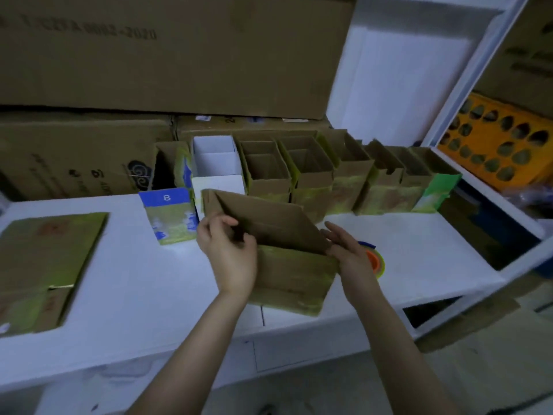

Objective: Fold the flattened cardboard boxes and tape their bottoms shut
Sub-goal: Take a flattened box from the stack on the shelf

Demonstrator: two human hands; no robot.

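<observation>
- Head view: a half-opened cardboard box (287, 274) stands just below the frame's centre on the white table (134, 295). Its brown flap is raised and leans toward 11 o'clock, and its front wall is green-tinted.
- The left hand (230, 256) is at the box's 9 o'clock edge, with curled fingers and thumb pinching the flap's left side.
- The right hand (350, 256) is at the box's 3 o'clock edge, with fairly straight fingers laid against the flap's right side. The two hands are apart with the box between them.
- A tape roll (377, 262), orange and green, lies on the table just behind the right hand, partly hidden by it.
- Flattened boxes (45, 265) lie in a stack at 9 o'clock, near the table's left edge.
- Folded boxes (329, 175) stand open-topped in a row at 12 to 2 o'clock along the back of the table.
- A white box (215, 163) stands at the row's left end.
- A blue-and-green box (170, 217) marked "B" stands at 10 o'clock from the held box, near the left hand.
- Large cartons (179, 55) are stacked behind the row at 12 o'clock.
- An orange tray (502, 139) with round holes sits on the shelf at 2 o'clock.
</observation>
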